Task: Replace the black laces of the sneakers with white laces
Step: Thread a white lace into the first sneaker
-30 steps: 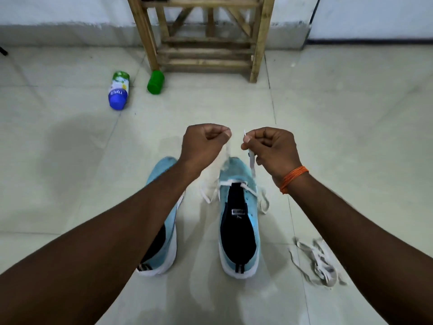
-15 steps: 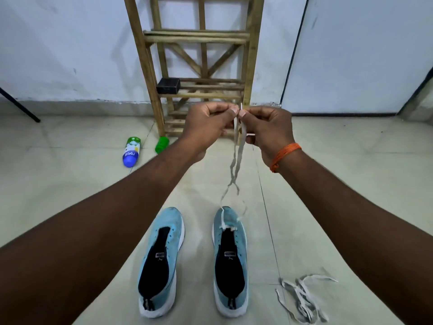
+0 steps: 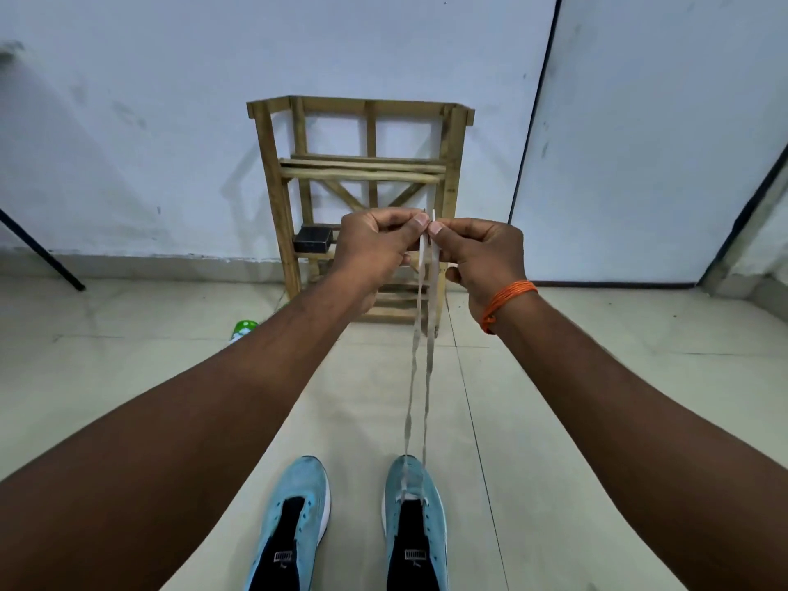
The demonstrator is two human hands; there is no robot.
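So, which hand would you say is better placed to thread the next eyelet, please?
Probably right: the right hand pinches the white lace with its tip standing clear above the fingers; the left hand's end barely shows.

The rack [image 3: 362, 172] is bare yellow-brown wood, with a black box [image 3: 313, 240] on its shelf. In front of it are a white lace [image 3: 421, 262], an orange wrist thread [image 3: 507, 298], and the sky-blue left sneaker [image 3: 305, 479] and right sneaker [image 3: 430, 496], with black tongues and white soles. Left of the rack lies a green bottle [image 3: 244, 328] with white spots.

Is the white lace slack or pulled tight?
Tight: the white lace runs straight from the sneaker up to left hand and right hand.
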